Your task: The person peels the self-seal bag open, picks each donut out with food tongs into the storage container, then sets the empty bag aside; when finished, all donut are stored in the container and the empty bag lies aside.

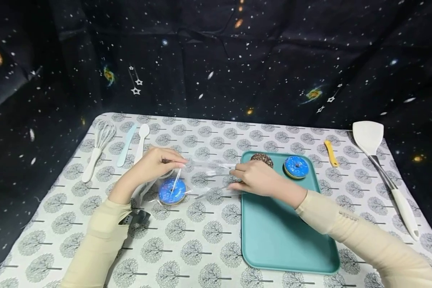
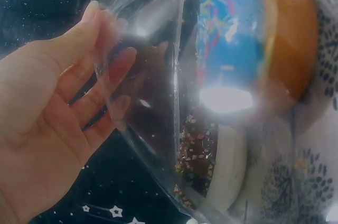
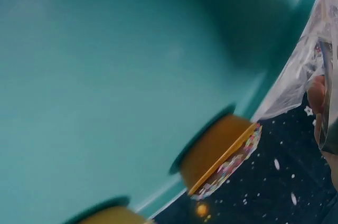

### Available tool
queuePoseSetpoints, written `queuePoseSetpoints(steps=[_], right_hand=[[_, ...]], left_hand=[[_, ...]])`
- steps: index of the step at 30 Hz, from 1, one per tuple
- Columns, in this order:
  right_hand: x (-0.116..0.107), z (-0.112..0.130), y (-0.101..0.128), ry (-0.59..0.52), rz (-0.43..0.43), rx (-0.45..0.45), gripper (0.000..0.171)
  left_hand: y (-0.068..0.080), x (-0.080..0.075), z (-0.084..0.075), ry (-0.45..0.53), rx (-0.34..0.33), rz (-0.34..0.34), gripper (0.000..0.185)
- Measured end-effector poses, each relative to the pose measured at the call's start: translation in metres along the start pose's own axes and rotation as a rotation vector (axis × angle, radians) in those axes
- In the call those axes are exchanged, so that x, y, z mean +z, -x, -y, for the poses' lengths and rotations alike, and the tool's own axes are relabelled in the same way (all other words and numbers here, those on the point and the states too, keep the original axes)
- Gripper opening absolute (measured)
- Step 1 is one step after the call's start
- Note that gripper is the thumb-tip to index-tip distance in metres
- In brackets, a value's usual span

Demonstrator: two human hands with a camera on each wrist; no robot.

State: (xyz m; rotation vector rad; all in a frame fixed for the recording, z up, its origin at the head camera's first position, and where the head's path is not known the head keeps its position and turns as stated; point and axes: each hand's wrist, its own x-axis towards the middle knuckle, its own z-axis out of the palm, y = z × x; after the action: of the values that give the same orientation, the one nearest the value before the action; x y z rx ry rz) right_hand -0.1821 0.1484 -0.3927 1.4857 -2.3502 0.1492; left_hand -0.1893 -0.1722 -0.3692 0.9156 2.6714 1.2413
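Clear plastic bag [image 1: 198, 176] just left of teal tray [image 1: 284, 240], blue donut [image 1: 172, 191] inside. Left hand [image 1: 155, 164], right hand [image 1: 253, 178] pinching mouth edges. Advisable: keep mouth taut, level.

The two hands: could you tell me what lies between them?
In the head view, the clear plastic bag stretches between the left hand and right hand, which pinch it.

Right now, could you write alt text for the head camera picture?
Two hands hold a clear plastic bag containing a blue donut. Beside it, a teal tray carries two more donuts.
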Motion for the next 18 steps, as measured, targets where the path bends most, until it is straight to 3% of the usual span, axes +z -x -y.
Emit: queuePoseSetpoints(steps=[3,11,18], right_hand=[[0.0024,0.0025,-0.0068,-0.030,0.005,-0.017,0.036],[0.0101,0.0092,-0.0032,-0.072,-0.084,0.069,0.035],[0.0108,0.0100,0.0008,-0.087,-0.211,-0.052,0.038]], left_hand=[[-0.0007,0.0007,-0.0002,-0.001,-0.005,0.006,0.016],[-0.0017,0.0012,0.0003,-0.012,-0.008,-0.006,0.017],[-0.0012,0.0008,-0.0003,-0.016,-0.051,-0.014,0.016]])
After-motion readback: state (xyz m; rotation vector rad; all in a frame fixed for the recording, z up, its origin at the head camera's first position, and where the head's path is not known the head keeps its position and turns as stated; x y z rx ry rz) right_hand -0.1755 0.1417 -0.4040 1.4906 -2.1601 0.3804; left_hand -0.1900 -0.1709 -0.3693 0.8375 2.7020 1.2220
